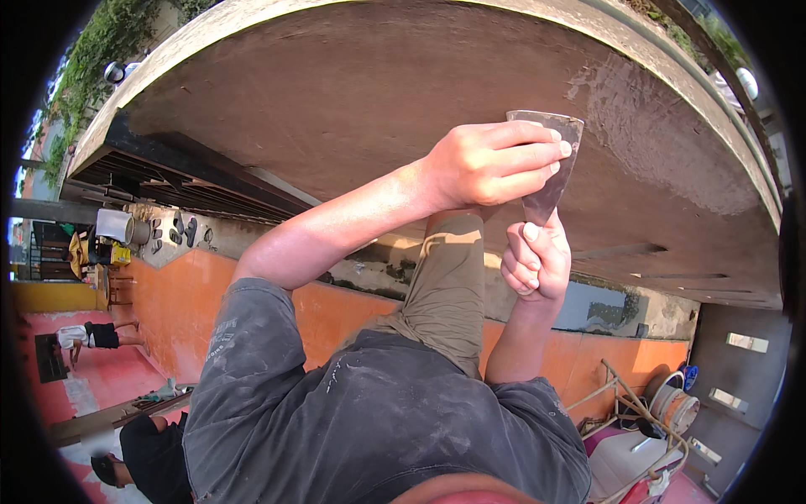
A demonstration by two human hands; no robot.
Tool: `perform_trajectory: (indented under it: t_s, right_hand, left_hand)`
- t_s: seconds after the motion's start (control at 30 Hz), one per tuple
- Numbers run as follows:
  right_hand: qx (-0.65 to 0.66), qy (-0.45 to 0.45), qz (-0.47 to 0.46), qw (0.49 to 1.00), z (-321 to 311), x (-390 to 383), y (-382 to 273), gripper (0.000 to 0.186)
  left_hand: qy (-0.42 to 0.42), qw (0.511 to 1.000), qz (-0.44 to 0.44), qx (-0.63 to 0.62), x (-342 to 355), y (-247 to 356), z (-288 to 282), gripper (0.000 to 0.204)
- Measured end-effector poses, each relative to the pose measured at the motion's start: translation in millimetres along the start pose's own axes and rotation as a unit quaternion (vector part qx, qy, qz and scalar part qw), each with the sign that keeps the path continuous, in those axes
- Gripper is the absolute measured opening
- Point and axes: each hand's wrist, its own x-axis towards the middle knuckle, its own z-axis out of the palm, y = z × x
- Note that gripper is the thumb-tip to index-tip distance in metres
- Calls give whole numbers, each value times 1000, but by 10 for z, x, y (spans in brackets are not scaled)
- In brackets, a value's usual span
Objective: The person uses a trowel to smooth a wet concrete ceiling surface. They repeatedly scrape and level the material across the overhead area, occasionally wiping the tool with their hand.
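A scraper with a wide, flared metal blade (550,191) stands upright in front of a brown plastered surface (353,92). My right hand (537,259) is closed round its handle, which is mostly hidden in the fist. From the left, my left hand (495,164) reaches across the blade, its fingers bent together and pressed on the metal; its thumb is hidden. Whether the blade touches the brown surface I cannot tell. To the right of the blade, the surface carries a paler, rough grey patch (663,143).
A black metal grille (185,176) runs along the left. Below the brown surface lie a water-filled trough (592,307) and an orange band (319,315). A tubular metal frame (621,391) and a bucket (678,412) are at lower right. Two other people (151,449) (92,336) are at lower left.
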Motion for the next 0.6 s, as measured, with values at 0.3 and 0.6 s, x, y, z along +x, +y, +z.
perform_trajectory:
  t_s: [0.3,0.6]
  right_hand:
    - [-24,50,32,998,-42,-9,-1,42]
    - [17,26,65,997,-86,-6,-35,39]
  left_hand:
    - [-22,1000,11,10,-88,19,85,18]
    - [-65,998,21,7,-10,23,22,22]
